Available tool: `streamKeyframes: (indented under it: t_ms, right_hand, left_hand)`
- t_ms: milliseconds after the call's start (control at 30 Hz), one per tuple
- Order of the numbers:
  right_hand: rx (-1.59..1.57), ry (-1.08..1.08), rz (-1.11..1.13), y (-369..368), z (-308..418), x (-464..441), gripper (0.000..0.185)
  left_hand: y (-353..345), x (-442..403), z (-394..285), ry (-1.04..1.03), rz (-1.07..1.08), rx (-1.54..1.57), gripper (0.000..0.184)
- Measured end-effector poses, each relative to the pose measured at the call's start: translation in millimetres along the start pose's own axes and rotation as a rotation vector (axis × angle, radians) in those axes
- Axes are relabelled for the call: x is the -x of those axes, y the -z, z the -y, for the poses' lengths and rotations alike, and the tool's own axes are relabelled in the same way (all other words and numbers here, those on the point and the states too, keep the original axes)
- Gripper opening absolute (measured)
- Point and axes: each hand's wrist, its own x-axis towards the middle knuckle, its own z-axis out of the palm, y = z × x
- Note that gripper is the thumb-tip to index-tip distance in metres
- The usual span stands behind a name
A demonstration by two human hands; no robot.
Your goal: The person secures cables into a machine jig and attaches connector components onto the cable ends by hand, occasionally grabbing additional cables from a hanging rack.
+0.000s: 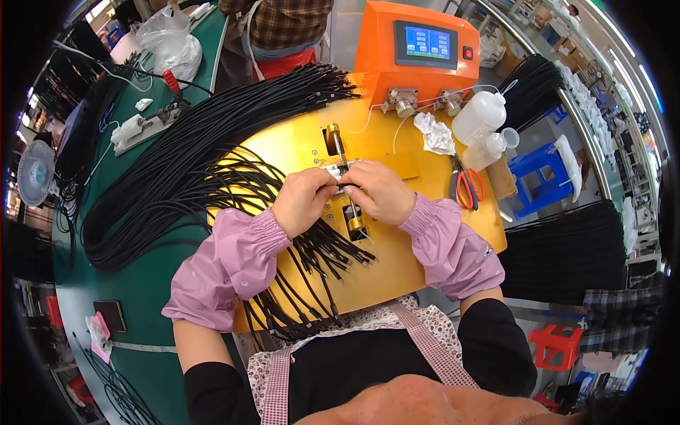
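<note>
Over the middle of the yellow machine plate (pixel 386 265), my left hand (pixel 304 200) and my right hand (pixel 382 191) meet, with fingertips almost touching. Both pinch a short stretch of black cable (pixel 347 185) between thumb and forefinger. Just beyond the fingertips is a metal fixture (pixel 341 150) with gold-coloured ends, set in slots in the plate. A large bundle of black cables (pixel 191 134) curves round at the left. More loose cable ends (pixel 322 248) fan out beneath and beside my left hand. The cable's tip is hidden by my fingers.
An orange control box (pixel 375 53) with a screen stands at the back. White bottles (pixel 479 118), crumpled tissue (pixel 434 134) and orange-handled cutters (pixel 469 185) lie right. A red-handled clamp (pixel 171 81) sits on the green table (pixel 159 273). Another person (pixel 290 25) is beyond.
</note>
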Motion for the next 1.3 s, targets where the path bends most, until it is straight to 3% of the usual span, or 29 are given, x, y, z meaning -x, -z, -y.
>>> streamKeyframes:
  t_ms: [33,167,367,500,667,767,833,900,933,1033,1167,1300]
  right_hand:
    - [0.001,-0.001,0.001,2.6,1.2,-0.2,0.007]
    - [-0.287,-0.523,-0.001,24.6,10.7,-6.4,0.006]
    - [-0.181,-0.352,-0.082,13.4,-11.7,0.4,0.005]
    - [0.001,-0.19,-0.146,2.4,-24.2,2.3,0.005]
    - [0.252,-0.083,-0.143,1.3,-18.4,0.4,0.004]
    - [0.293,-0.036,-0.107,10.8,-22.2,-11.0,0.005]
    - [0.536,-0.047,-0.076,17.2,-33.9,-33.2,0.009]
    - [0.573,-0.013,-0.099,9.0,-49.5,-67.0,0.007]
    - [0.614,-0.089,0.027,3.8,-61.0,-83.7,0.01]
    - [0.627,-0.052,0.092,-18.3,-94.4,-119.4,0.011]
    - [0.776,-0.17,0.281,-28.6,-107.4,-139.7,0.013]
    - [0.597,-0.168,0.216,-14.0,-105.7,-129.6,0.013]
  left_hand:
    - [-0.6,-0.7,0.1,0.0,0.0,0.002,0.011]
    - [0.3,-5.7,1.5,0.118,-0.107,0.037,0.012]
    - [-6.5,-2.9,9.8,0.03,-0.116,-0.056,0.015]
    - [-7.5,1.8,11.8,-0.251,-0.077,-0.682,0.02]
    - [-8.5,1.1,15.3,-0.3,-0.028,-0.843,0.019]
    - [-8.7,-0.4,15.3,-0.312,-0.029,-0.867,0.017]
    - [-10.2,-0.9,14.1,-0.326,-0.03,-0.89,0.015]
    - [-11.5,-1.1,14.5,-0.327,-0.026,-0.888,0.014]
    - [-11.6,-1.2,15.0,-0.328,-0.025,-0.887,0.014]
    - [-10.8,-1.4,15.3,-0.324,-0.03,-0.89,0.014]
    - [-10.2,-1.1,15.4,-0.327,-0.026,-0.867,0.015]
    - [-10.3,-0.8,16.2,-0.33,-0.032,-0.855,0.015]
